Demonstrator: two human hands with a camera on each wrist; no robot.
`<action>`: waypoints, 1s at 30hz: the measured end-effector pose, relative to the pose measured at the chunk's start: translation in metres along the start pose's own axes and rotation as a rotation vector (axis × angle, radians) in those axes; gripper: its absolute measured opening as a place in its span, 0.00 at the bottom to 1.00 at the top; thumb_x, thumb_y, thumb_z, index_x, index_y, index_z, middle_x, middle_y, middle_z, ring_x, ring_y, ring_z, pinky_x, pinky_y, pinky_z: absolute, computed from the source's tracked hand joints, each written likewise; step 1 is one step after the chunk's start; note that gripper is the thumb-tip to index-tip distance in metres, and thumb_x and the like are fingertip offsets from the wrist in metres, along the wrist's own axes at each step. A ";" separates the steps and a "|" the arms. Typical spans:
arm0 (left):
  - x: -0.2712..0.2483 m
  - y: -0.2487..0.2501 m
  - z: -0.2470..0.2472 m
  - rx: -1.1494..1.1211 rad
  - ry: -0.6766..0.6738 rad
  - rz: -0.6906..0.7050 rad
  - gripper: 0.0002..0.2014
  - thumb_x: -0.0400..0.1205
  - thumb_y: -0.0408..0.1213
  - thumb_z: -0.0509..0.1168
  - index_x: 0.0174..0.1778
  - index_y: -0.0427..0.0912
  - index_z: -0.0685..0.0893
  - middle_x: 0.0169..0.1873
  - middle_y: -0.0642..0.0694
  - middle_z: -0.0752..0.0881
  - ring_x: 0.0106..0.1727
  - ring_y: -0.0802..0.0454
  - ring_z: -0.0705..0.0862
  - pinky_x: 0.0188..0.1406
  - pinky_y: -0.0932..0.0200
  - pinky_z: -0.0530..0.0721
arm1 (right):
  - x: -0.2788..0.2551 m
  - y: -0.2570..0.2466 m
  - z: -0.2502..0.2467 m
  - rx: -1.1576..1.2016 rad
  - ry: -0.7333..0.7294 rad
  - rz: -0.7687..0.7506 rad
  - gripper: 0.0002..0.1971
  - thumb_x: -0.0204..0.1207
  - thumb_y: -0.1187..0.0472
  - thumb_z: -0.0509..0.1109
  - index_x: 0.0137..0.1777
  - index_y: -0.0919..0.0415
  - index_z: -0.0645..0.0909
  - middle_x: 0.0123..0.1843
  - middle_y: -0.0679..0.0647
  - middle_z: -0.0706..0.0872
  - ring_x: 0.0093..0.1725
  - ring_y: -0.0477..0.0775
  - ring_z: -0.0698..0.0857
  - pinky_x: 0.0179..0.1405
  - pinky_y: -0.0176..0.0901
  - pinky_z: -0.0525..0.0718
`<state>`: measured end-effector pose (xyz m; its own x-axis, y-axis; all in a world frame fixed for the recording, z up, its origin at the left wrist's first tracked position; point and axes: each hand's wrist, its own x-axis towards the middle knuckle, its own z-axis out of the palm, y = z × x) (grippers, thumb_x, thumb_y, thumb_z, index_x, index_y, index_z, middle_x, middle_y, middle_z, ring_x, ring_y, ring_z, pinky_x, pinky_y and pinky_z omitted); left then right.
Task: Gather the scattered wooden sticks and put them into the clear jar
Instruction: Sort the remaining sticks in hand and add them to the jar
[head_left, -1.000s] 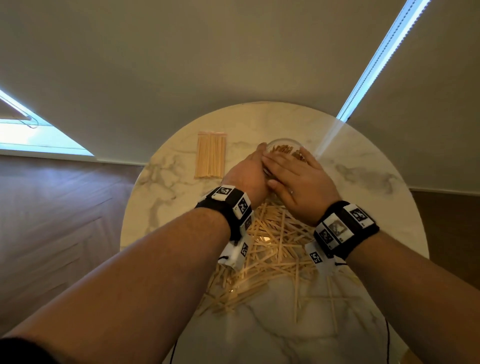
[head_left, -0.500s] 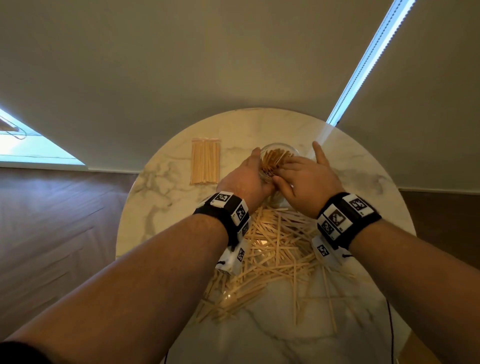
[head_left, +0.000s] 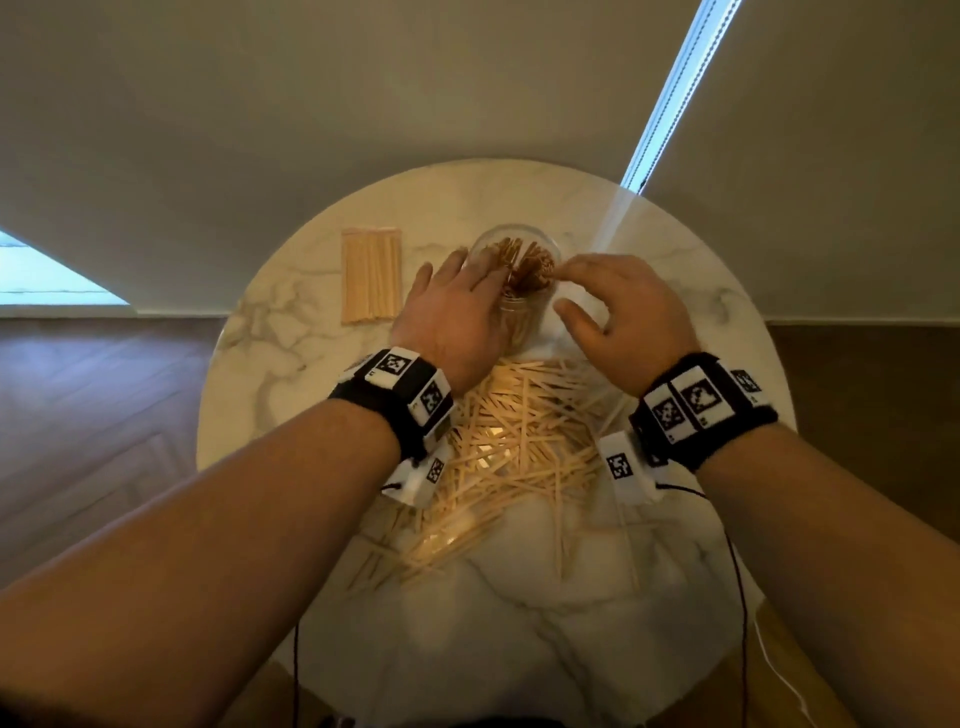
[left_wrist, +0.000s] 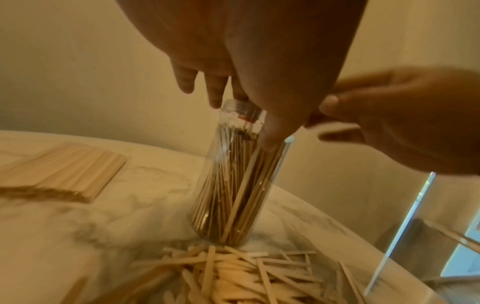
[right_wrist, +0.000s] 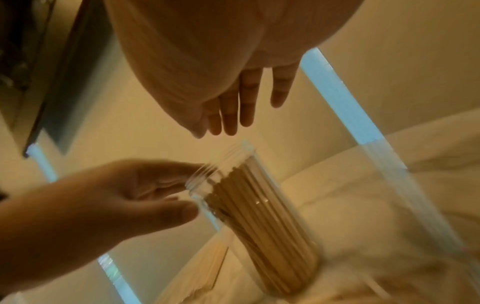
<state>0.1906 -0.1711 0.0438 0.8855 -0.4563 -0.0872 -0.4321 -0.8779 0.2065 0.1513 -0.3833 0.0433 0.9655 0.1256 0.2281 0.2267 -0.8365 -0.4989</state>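
Our left hand and right hand hovered empty, fingers loose, flanking the jar. The loose sticks lay nearer us, crisscrossed on the surface.

The left hand hides part of the clear jar; its grip perhaps touches glass

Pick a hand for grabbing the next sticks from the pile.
Right, probably. The right hand is open and clear of the jar, with the pile just below its wrist. The left hand rests against the jar's rim, steadying it.
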 end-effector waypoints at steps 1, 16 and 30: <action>-0.012 -0.003 0.002 -0.030 0.033 0.004 0.31 0.87 0.47 0.62 0.87 0.45 0.66 0.89 0.44 0.62 0.89 0.40 0.61 0.88 0.35 0.59 | -0.019 0.011 -0.002 0.002 0.011 0.080 0.17 0.82 0.50 0.72 0.69 0.53 0.86 0.67 0.53 0.87 0.69 0.57 0.82 0.71 0.51 0.77; -0.251 -0.006 0.109 -0.140 -0.347 -0.445 0.41 0.71 0.59 0.71 0.81 0.53 0.68 0.72 0.47 0.71 0.70 0.40 0.76 0.66 0.45 0.84 | -0.223 0.073 0.028 -0.054 -0.529 0.535 0.30 0.66 0.48 0.81 0.69 0.48 0.78 0.63 0.49 0.74 0.63 0.59 0.81 0.60 0.52 0.83; -0.219 0.014 0.107 -0.166 -0.189 -0.647 0.46 0.73 0.58 0.78 0.84 0.50 0.63 0.77 0.45 0.68 0.75 0.39 0.73 0.70 0.41 0.81 | -0.205 0.012 0.046 -0.081 -0.765 0.319 0.35 0.73 0.36 0.75 0.77 0.46 0.70 0.71 0.46 0.74 0.70 0.52 0.75 0.68 0.48 0.80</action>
<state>-0.0282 -0.0992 -0.0388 0.9047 0.1206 -0.4086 0.2180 -0.9550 0.2009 -0.0377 -0.3944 -0.0484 0.8088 0.1792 -0.5601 -0.0547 -0.9254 -0.3750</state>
